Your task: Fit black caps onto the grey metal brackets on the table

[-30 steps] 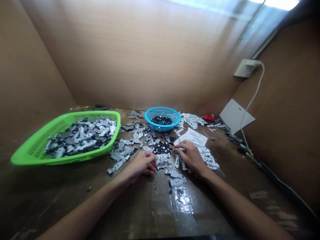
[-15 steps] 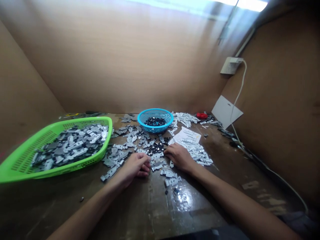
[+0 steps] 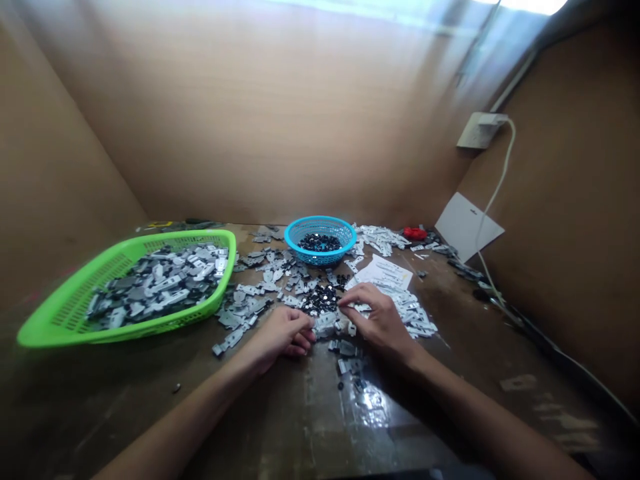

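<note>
At left, a lime-green basket [image 3: 59,324] with a lattice of small holes holds silver-grey metal parts [image 3: 160,280], some pale, some dark. At far centre, a bright blue mesh basket [image 3: 320,259] holds glossy black pieces [image 3: 320,243]. To its right lie a white paper [image 3: 386,272] printed with dark lines and a red object [image 3: 415,233]. The table [image 3: 465,333] is dark brown with pale scuffs; the walls [image 3: 250,120] are tan.

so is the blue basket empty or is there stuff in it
Partly filled: the blue plastic basket holds a shallow heap of small black parts on its bottom, well below the rim.
</note>
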